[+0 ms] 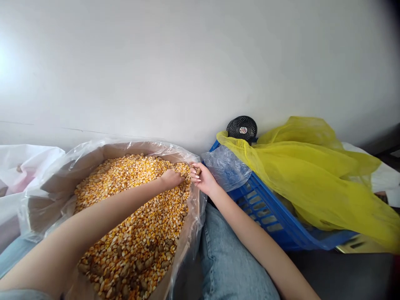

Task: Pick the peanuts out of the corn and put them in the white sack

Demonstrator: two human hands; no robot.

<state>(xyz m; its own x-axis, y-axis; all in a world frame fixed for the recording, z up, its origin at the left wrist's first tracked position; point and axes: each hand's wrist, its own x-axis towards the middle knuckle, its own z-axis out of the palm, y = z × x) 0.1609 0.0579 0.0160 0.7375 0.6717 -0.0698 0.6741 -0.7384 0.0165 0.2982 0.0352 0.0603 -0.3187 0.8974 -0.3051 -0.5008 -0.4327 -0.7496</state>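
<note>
"One faded blue denim leg point(231, 258) sits nearest, toward six o'clock. What lies beside it?"

"A brown-walled container point(183, 250) lined with clear plastic film, full of yellow and white corn kernels point(159, 221). Rough brown peanut-like pods point(149, 261) lie among them, thickest toward seven o'clock."

"And the hands?"

"Just beside each other near the clock's centre, at the container's far right corner. The bare left hand point(171, 179) is bunched, fingers down in the kernels; I cannot tell whether it grips anything. The bare right hand point(204, 178) is curled around a brown pod point(198, 171)."

"How would you do this well?"

"I'd pinch each pod with the left fingertips, let loose kernels drop off, then pass it low across to the right palm. I'd cup that palm lightly and not overfill it, or pods may slip back."

"And beyond?"

"A blue slatted plastic basket point(275, 206) at four o'clock, sheer yellow mesh point(312, 166) draped over it at three, a round black fan point(243, 129) at two, then the plain white wall point(187, 62) at twelve."
</note>
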